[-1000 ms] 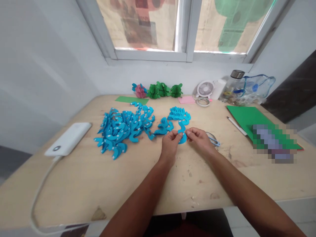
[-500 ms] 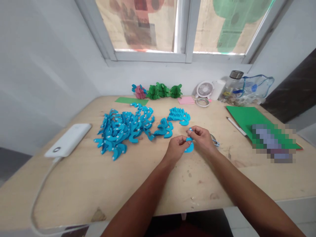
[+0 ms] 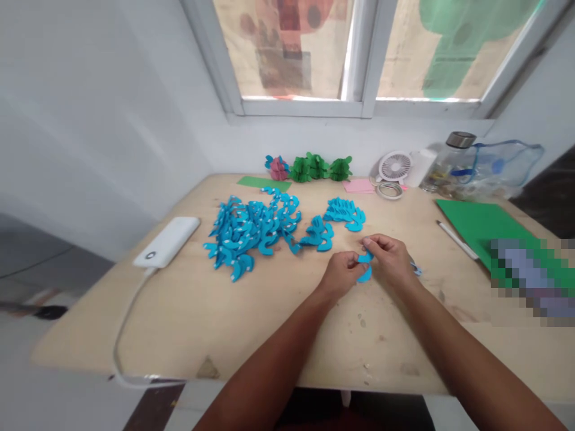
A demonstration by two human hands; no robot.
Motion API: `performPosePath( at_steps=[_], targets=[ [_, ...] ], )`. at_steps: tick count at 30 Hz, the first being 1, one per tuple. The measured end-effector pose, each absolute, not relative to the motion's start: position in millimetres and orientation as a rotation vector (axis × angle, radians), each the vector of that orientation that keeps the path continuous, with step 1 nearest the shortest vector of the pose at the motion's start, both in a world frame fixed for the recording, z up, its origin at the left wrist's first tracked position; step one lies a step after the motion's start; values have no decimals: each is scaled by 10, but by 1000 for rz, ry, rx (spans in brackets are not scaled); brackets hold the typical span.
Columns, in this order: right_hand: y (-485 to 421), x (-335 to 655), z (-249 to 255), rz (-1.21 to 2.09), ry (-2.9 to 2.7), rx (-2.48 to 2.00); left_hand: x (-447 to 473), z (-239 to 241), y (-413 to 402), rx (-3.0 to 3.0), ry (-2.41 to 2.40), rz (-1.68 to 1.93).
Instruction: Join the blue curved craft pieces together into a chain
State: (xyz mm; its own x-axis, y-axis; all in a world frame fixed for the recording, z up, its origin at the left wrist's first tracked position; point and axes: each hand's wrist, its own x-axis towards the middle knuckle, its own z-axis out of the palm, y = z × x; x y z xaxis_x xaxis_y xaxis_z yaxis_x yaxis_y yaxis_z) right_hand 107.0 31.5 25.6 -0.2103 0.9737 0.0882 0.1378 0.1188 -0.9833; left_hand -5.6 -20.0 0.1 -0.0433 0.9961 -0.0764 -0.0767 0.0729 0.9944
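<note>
Between my fingertips is a curved blue paper piece [image 3: 365, 275], held above the near middle of the table. My left hand [image 3: 344, 272] pinches its left side. My right hand [image 3: 387, 254] is closed at its upper end, the thumb and forefinger pressed together; the fingers hide part of the paper. Left of my hands spreads a large heap of blue paper pieces [image 3: 245, 230], many with small white patches. A smaller blue cluster [image 3: 318, 232] lies just beyond my left hand, and a row of blue pieces [image 3: 344, 212] sits behind it.
A white power bank [image 3: 168, 242] with a cable lies on the left. Along the back stand green paper figures [image 3: 317, 166], a small fan [image 3: 395, 166], a tape roll [image 3: 389, 190] and a bottle [image 3: 456, 152]. Green sheets [image 3: 476, 218] and a pen [image 3: 456, 238] are at right.
The camera view has turned left, so everything appears shifted to the right. My hands keep hold of the blue paper piece, with only slight finger movement.
</note>
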Motion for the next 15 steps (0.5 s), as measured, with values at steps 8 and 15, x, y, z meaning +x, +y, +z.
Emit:
performPosePath(
  at_steps=[8, 15],
  targets=[
    [366, 1131, 206, 1109, -1510, -1081, -160, 45, -177, 1016, 1242, 1277],
    [369, 1139, 188, 1025, -1532, -1069, -600, 484, -208, 1079, 1449, 1458]
  ],
)
